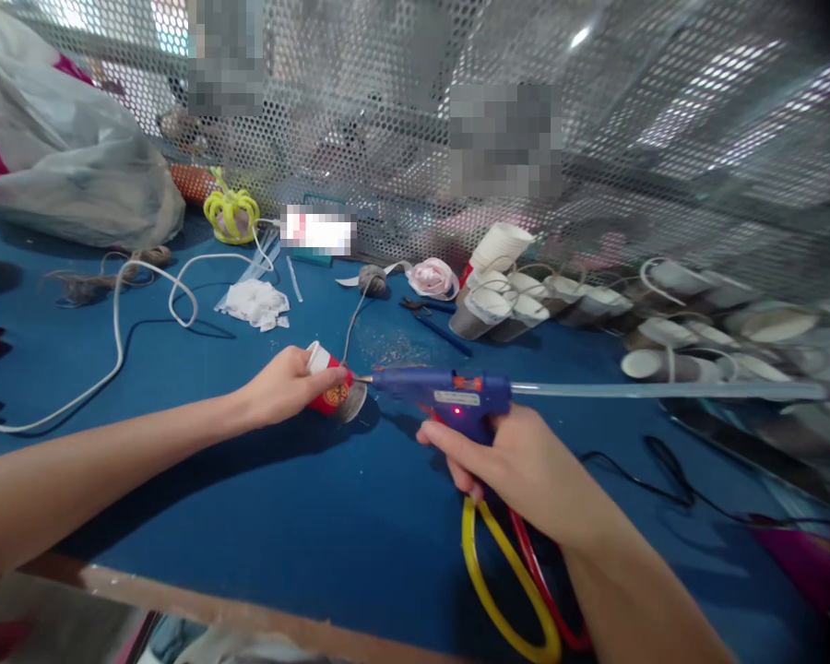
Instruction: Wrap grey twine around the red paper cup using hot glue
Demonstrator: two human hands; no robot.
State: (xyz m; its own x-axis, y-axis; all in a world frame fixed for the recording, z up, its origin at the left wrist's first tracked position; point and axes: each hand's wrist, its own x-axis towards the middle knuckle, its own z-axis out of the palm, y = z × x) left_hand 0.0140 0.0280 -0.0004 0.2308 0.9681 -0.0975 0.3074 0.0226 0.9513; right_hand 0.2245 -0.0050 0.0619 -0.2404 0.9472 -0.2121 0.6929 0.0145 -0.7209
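Note:
My left hand [283,385] is closed around a red and white paper cup [330,395], which is tilted on its side above the table. Grey cord is wound around the cup's base, and a strand runs from there up to a ball of grey cord [373,280]. In my right hand [508,452] is a blue hot glue gun [429,380] with a lit red light. Its nozzle points left and meets or nearly meets the cup by the cord. A long clear glue stick [664,391] sticks out behind the gun. Yellow and red handles [480,572] show beneath my right wrist.
Several cord-wrapped paper cups [484,309] stand at the right along a perforated metal screen [387,120]. Pliers [437,323] lie at the centre back, near a pale ribbon roll [432,278]. White scraps [254,304] and a white cable [119,323] are at the left, below a large plastic bag [76,148].

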